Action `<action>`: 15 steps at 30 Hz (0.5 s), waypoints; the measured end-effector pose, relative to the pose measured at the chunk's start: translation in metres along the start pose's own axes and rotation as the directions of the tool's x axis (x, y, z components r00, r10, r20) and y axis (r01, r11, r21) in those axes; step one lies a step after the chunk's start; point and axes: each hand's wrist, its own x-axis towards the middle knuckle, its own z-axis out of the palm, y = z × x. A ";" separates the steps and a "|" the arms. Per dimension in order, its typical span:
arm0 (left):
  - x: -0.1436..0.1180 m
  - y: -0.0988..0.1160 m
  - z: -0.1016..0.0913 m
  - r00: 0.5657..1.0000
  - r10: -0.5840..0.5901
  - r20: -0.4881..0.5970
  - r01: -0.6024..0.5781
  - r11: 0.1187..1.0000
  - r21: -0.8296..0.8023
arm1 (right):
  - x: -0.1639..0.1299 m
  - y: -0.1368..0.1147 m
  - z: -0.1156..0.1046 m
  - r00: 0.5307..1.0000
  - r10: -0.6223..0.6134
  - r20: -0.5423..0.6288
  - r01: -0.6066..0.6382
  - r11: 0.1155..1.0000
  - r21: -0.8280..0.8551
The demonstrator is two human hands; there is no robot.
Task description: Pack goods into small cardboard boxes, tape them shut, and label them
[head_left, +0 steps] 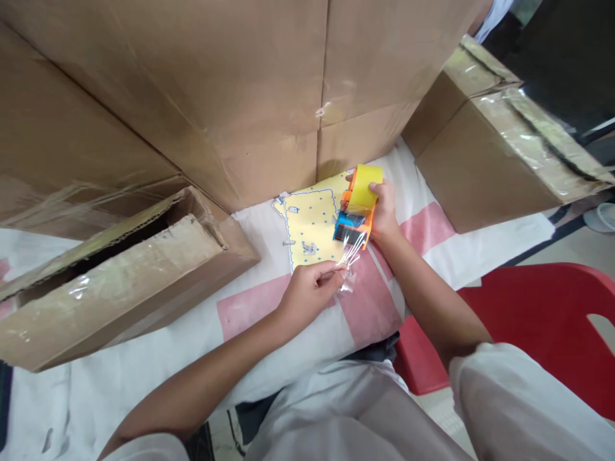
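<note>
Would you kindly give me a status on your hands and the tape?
Right hand gripping dispenser. Left hand pinching tape, stretched from it. Boxes either side, clear of both hands.

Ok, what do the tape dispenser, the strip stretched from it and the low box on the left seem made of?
Tape dispenser: probably hard plastic, smooth, bright orange and blue. Strip: likely thin plastic film, glossy, see-through, bright streaks. Low box: apparently cardboard, brown, mostly matte, rough edges.

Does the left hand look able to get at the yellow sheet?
Probably yes: the yellow sheet lies just beyond the left hand, its left part largely uncovered, though that hand pinches clear tape and might need to release it.
</note>
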 end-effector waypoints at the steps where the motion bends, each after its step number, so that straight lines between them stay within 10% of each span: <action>1: -0.003 0.006 -0.001 1.000 -0.002 0.008 0.001 1.000 0.005 | -0.001 -0.001 0.000 1.000 -0.002 0.007 0.002 1.000 0.006; 15: 0.000 0.008 -0.005 1.000 -0.020 -0.005 0.020 1.000 -0.003 | -0.010 -0.017 0.009 0.992 0.121 0.022 -0.122 0.990 0.064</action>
